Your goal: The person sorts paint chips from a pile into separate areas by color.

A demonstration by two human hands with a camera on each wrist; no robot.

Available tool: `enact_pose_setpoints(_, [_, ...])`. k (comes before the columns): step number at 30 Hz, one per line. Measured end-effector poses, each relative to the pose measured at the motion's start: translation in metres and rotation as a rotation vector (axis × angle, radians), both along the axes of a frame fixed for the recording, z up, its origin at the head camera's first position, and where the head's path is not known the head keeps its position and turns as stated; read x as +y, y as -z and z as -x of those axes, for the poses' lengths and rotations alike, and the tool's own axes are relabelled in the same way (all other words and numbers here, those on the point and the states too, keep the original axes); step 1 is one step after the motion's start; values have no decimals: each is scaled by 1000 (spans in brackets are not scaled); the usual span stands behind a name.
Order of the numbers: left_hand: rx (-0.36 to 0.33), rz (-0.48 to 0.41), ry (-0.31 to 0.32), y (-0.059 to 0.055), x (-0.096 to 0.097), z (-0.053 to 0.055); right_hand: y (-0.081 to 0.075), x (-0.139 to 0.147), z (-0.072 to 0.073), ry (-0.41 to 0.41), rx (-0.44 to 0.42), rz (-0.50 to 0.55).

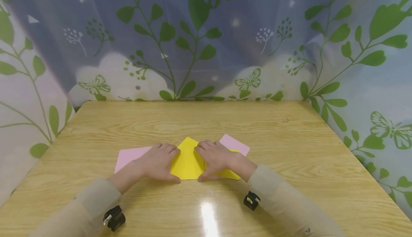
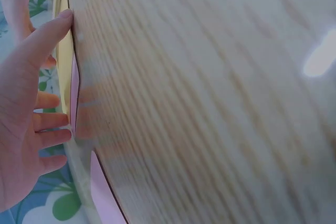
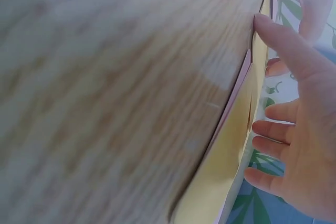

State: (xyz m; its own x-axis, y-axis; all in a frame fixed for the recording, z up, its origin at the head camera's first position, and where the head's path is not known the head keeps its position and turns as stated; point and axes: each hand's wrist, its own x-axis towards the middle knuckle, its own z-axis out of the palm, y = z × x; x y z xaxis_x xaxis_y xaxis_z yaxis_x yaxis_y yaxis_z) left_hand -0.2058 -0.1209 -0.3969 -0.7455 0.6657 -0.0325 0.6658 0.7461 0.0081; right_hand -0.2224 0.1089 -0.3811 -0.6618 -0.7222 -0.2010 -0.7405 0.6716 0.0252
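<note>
A flat yellow piece (image 1: 188, 163) with a pointed top lies on the table between the two hands. My left hand (image 1: 160, 162) rests along its left side, thumb at the near edge and fingers spread toward the far side. Opposite, my right hand (image 1: 216, 158) touches its right side, thumb also at the near edge. Another yellow piece (image 1: 231, 174) lies partly beneath the right hand. A pink piece (image 1: 130, 156) sits left of the left hand, partly covered by it. Beyond the right hand lies a pink piece with rounded corners (image 1: 236, 144). Both wrist views show extended thumbs and loosely bent fingers.
The pieces lie on a wood-grain table (image 1: 180, 117). A patterned curtain (image 1: 241, 51) with leaves and butterflies borders its back and sides. Small black devices hang at the left cuff (image 1: 114, 218) and right cuff (image 1: 251, 200). Light glares off the near tabletop.
</note>
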Motion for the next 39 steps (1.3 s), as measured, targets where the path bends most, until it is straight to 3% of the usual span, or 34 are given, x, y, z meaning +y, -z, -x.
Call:
enact_pose_setpoints(9, [10,-8,20,-1,1,-2,-1,0,1,9,-12,-16])
enact_pose_setpoints(20, [37,-29,25,2,0,6,5,-3,7,5,-40,3])
enact_pose_setpoints(30, [60,-23,64,2,-1,2,-3,-2,5,0,-69,-29])
enact_pose_setpoints(39, [68,-12,65,0,0,0,-4,-2,9,-18,-78,-11])
